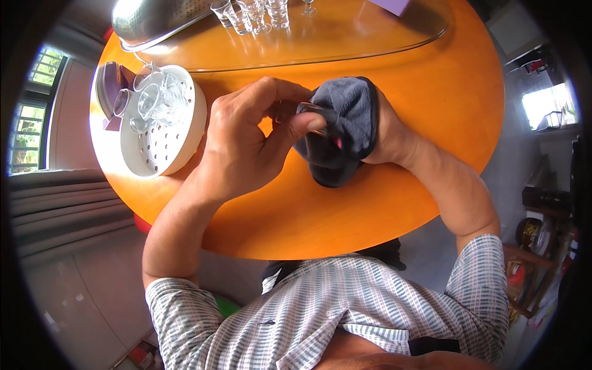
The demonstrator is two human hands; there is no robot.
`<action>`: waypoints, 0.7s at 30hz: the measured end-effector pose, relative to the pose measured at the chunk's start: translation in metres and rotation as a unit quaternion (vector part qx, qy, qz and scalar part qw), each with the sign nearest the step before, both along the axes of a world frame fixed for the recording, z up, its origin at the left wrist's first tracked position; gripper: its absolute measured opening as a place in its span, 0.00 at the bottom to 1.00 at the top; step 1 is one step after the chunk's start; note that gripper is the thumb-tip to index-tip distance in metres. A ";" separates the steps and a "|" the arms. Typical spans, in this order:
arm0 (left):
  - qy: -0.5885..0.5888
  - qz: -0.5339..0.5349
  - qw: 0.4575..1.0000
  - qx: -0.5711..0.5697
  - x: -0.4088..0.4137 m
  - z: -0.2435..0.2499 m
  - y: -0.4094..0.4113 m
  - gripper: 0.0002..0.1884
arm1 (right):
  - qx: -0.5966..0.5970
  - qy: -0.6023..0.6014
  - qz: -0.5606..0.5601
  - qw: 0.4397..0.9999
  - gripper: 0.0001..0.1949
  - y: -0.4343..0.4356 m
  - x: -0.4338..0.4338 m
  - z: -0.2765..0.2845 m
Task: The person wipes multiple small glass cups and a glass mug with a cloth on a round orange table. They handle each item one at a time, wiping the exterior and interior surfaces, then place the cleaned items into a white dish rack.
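Note:
My left hand [247,134] pinches the edge of a small clear glass [311,108] between thumb and fingers. Most of that glass is hidden by the thumb and a dark grey cloth [344,99]. My right hand [387,132] holds the cloth bunched against the glass from the right, its fingers covered by the fabric. A fold of the cloth hangs down towards me, and a small pink spot shows on it. Both hands are above the orange table [296,217], in front of me.
To the left, a white perforated basket [196,120] holds several clear glass vessels [159,101]. Purple items [113,85] stand beside it. Farther back are a metal colander [157,21], several small glasses [252,16], a purple object [392,4] and a raised glass top's edge [323,60].

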State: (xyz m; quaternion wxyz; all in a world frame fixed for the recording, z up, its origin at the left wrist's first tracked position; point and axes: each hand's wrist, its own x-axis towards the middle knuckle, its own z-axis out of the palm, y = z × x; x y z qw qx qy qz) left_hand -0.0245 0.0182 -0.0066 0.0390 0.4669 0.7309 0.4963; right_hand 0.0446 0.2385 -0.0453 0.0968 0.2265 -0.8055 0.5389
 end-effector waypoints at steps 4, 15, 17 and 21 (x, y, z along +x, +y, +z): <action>-0.063 0.033 0.995 -0.071 0.005 0.003 0.001 0.16 | 0.075 0.062 -0.025 0.995 0.16 -0.001 0.000 0.002; 0.076 -0.046 0.993 0.071 -0.013 -0.001 -0.001 0.18 | -0.305 -0.159 0.052 0.937 0.14 0.001 0.011 0.005; 0.071 -0.031 0.993 0.092 -0.011 -0.005 0.001 0.15 | -0.255 -0.109 -0.001 0.961 0.14 -0.002 0.013 -0.004; -0.001 0.005 0.999 0.047 -0.001 -0.003 0.005 0.10 | 0.005 -0.022 0.034 0.999 0.13 0.007 0.003 0.010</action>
